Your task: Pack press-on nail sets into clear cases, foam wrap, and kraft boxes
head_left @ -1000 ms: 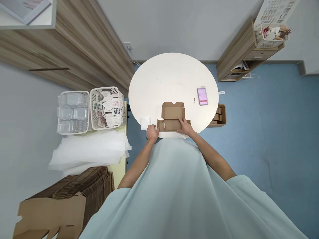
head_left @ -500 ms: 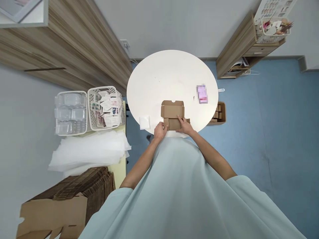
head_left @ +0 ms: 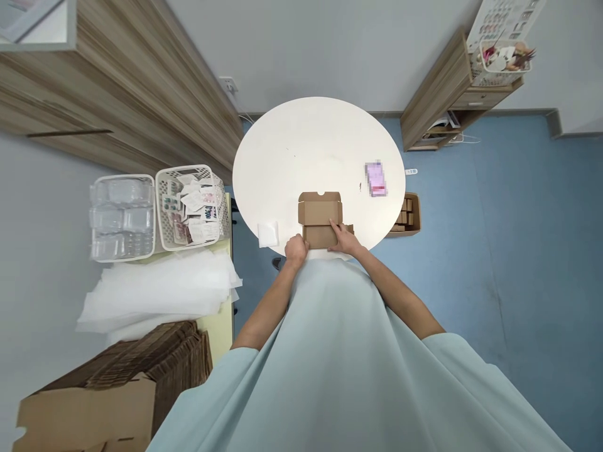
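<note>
A small brown cardboard box (head_left: pixel 321 213), partly folded, lies near the front edge of the white round table (head_left: pixel 311 144), its lid spread away from me. At the box's left front corner, my left hand (head_left: pixel 296 250) is closed on the side wall, thumb hidden. My right hand (head_left: pixel 345 241) grips the right side, with its index finger reaching onto the inside and its thumb by the front edge. A side flap still sticks out past the right hand. To the left of the box lies a white square packet (head_left: pixel 268 234), touched by neither hand.
A pixelated pink item (head_left: pixel 375 179) lies on the table's right. On the left stand a basket of clear plastic trays (head_left: pixel 122 216), a basket of sachets (head_left: pixel 191 210), white foam sheets (head_left: pixel 160 292) and stacked flat cardboard (head_left: pixel 89 408). A carton (head_left: pixel 413 216) sits on the floor at right.
The left side flap, sticking up beside the left fingers before, now sits in line with the box's wall. My left hand has closed more tightly there. The whole view has shifted slightly.
</note>
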`<state>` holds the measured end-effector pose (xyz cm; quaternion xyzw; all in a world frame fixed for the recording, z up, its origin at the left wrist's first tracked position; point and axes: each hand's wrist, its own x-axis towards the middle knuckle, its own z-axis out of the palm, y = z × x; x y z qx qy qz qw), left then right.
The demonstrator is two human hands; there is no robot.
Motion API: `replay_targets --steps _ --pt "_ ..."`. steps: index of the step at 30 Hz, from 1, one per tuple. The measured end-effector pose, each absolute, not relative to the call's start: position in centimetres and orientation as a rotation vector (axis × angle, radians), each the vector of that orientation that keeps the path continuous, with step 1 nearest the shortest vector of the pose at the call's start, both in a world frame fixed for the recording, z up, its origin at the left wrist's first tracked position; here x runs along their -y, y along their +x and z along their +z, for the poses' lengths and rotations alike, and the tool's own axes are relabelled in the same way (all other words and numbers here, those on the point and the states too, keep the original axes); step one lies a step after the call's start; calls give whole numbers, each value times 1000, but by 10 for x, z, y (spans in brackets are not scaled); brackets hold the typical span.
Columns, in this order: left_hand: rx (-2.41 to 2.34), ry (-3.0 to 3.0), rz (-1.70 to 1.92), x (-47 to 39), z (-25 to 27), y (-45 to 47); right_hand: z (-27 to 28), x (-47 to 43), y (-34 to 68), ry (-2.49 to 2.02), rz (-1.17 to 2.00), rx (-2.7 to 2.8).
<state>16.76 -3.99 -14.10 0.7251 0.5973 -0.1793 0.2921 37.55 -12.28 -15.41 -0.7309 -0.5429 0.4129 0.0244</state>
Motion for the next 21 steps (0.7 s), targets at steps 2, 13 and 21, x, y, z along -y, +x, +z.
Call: replay_targets --steps 2,13,21 --pt "-1610 1943 -497 42 -140 173 -152 121 374 -2273 1276 1684" --pt "-1640 1851 -417 45 -136 178 -143 165 407 -2525 745 1237" --pt "-1666 1809 -410 45 -137 180 -138 160 401 -2524 956 1168"
